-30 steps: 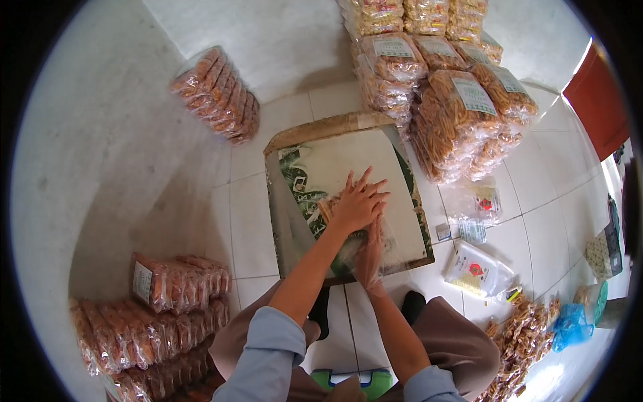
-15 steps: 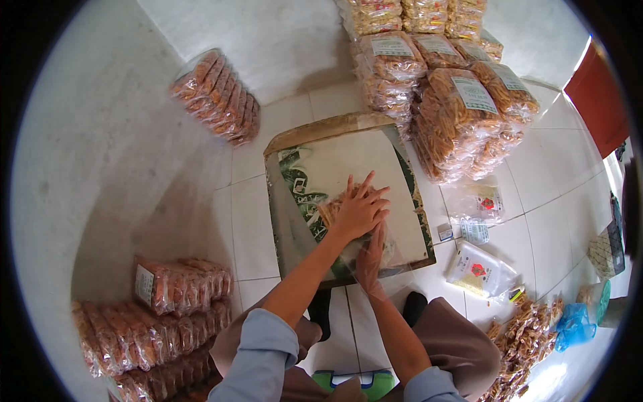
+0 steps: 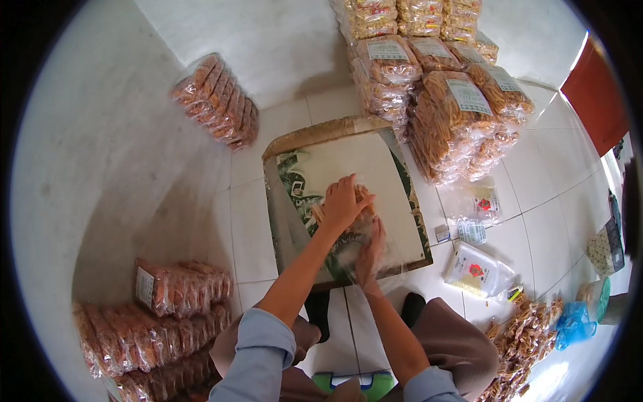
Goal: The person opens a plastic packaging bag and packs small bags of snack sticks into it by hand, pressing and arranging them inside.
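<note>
A bundle of brown stick-shaped snacks (image 3: 362,194) in clear plastic lies on a low worn board-topped table (image 3: 362,151) before me. My left hand (image 3: 341,203) is curled over the bundle from above, its fingers bent around the top and the thumb to the right. Closer to me, my right hand (image 3: 370,253) is closed on the clear plastic bag (image 3: 345,252) around the lower end of the bundle. Glare on the film and the fingers themselves hide part of the right-hand grip.
Large packed snack bags (image 3: 447,114) are stacked at the back right. Bagged snacks (image 3: 144,335) are piled at lower left, and another stack (image 3: 218,100) leans by the wall. Empty-looking plastic bags (image 3: 477,269) and loose snack sticks (image 3: 522,348) lie on the right floor.
My left hand has gone from spread fingers lying flat on the bundle to fingers curled around it. The right hand stays near the bag's lower end.
</note>
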{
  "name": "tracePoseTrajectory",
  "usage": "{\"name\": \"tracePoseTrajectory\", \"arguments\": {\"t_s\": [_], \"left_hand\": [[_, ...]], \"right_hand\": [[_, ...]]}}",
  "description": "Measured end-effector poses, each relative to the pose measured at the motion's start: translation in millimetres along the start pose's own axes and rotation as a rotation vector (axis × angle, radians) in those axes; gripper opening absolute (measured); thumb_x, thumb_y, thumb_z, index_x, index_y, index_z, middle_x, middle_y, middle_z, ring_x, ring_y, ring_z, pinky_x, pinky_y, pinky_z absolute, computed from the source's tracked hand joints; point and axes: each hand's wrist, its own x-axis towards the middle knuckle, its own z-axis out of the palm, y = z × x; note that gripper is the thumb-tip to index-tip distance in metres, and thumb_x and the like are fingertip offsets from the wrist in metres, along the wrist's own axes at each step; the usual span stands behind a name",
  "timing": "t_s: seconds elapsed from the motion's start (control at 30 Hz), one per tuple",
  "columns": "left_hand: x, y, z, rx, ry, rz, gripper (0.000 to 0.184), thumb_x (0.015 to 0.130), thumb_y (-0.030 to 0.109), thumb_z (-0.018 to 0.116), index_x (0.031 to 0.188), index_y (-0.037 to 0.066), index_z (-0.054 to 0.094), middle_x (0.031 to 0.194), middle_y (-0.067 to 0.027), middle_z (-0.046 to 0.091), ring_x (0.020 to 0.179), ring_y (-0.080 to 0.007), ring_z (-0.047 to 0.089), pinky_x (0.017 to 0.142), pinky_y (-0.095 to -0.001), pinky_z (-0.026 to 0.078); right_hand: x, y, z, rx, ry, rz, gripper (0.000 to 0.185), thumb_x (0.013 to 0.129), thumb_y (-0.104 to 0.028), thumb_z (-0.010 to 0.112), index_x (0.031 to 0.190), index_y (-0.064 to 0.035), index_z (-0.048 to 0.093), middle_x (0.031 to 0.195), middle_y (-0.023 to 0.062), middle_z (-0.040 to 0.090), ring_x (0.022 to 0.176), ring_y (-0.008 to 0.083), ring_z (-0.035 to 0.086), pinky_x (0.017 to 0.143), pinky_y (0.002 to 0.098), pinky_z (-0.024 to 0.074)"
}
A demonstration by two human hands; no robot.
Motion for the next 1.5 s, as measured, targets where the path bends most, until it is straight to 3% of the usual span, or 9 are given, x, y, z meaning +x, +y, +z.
{"name": "tracePoseTrajectory", "arguments": {"t_s": [0.23,0.3,0.6,0.83,0.93,1.0,1.2,1.43,1.5], "left_hand": [[32.0,-18.7,0.1,-0.086,-0.239,-0.162,0.082,0.063,0.065,0.061,0.111,0.000,0.051,0.104,-0.0162,0.057,0.095,-0.0286,0.056,0.079,-0.0383,0.045],[36.2,-23.8,0.5,-0.207,-0.459,-0.099,0.080,0.060,0.067,0.062,0.107,0.003,0.055,0.102,-0.0135,0.059,0.094,-0.0278,0.057,0.081,-0.0369,0.045],[31.6,-13.5,-3.9,-0.287,-0.501,-0.025,0.061,0.053,0.056,0.073,0.095,0.012,0.060,0.097,-0.0063,0.061,0.091,-0.0259,0.057,0.080,-0.0377,0.044],[28.8,-16.4,-0.2,-0.205,-0.544,0.123,0.054,0.054,0.057,0.072,0.092,0.019,0.061,0.108,-0.0049,0.054,0.098,-0.0274,0.051,0.081,-0.0397,0.044],[21.9,-16.1,-1.5,-0.037,-0.406,0.260,0.052,0.066,0.056,0.064,0.101,0.019,0.059,0.113,-0.0083,0.051,0.102,-0.0298,0.049,0.084,-0.0407,0.042],[15.0,-25.7,-8.1,0.018,-0.023,0.207,0.048,0.079,0.048,0.055,0.116,0.017,0.051,0.121,-0.0101,0.046,0.109,-0.0300,0.044,0.091,-0.0384,0.037],[-9.2,-39.2,-21.8,-0.253,-0.334,-0.014,0.052,0.087,0.049,0.042,0.126,0.015,0.044,0.113,-0.0134,0.051,0.104,-0.0286,0.048,0.087,-0.0376,0.039],[-6.0,-35.5,-25.6,-0.331,-0.485,-0.032,0.049,0.086,0.047,0.045,0.125,0.017,0.046,0.103,-0.0131,0.056,0.100,-0.0282,0.049,0.084,-0.0378,0.041],[-6.6,-31.9,-26.7,-0.340,-0.478,-0.064,0.047,0.087,0.039,0.049,0.126,0.014,0.046,0.091,-0.0135,0.053,0.082,-0.0253,0.050,0.079,-0.0331,0.041]], "right_hand": [[-1.5,1.2,8.5,0.103,0.039,0.089,0.061,0.073,0.014,0.034,0.132,0.0005,0.028,0.131,0.0219,0.033,0.123,0.0367,0.031,0.102,0.0401,0.0245],[1.3,4.3,6.5,0.083,0.017,0.044,0.060,0.074,0.013,0.035,0.132,0.0009,0.027,0.131,0.0217,0.034,0.122,0.0364,0.031,0.101,0.0396,0.0251],[-9.9,31.3,23.6,-0.085,0.113,-0.044,0.056,0.078,0.010,0.039,0.131,-0.0060,0.034,0.130,0.0215,0.038,0.116,0.0384,0.040,0.095,0.0420,0.0338],[-8.8,35.0,30.0,-0.066,0.043,0.018,0.056,0.077,0.010,0.042,0.130,-0.0053,0.035,0.135,0.0223,0.030,0.122,0.0386,0.033,0.098,0.0402,0.0297],[-1.5,24.3,23.4,-0.073,0.108,-0.073,0.059,0.075,0.013,0.042,0.130,-0.0057,0.036,0.134,0.0215,0.031,0.124,0.0356,0.031,0.099,0.0373,0.0289],[1.9,8.4,8.5,0.086,0.173,0.037,0.052,0.074,0.014,0.043,0.124,-0.0039,0.042,0.123,0.0195,0.041,0.116,0.0325,0.039,0.096,0.0361,0.0329],[2.2,1.4,12.4,0.091,0.251,0.050,0.020,0.078,0.007,0.051,0.097,0.0006,0.050,0.095,0.0158,0.053,0.090,0.0323,0.051,0.077,0.0387,0.0401],[12.3,12.3,22.9,0.006,0.274,0.148,0.013,0.074,0.007,0.055,0.085,0.0017,0.054,0.082,0.0137,0.056,0.077,0.0311,0.055,0.071,0.0359,0.0430],[10.8,11.5,23.6,-0.115,0.290,0.131,0.019,0.073,0.006,0.056,0.091,0.0014,0.054,0.087,0.0150,0.055,0.081,0.0311,0.054,0.073,0.0353,0.0429]]}}
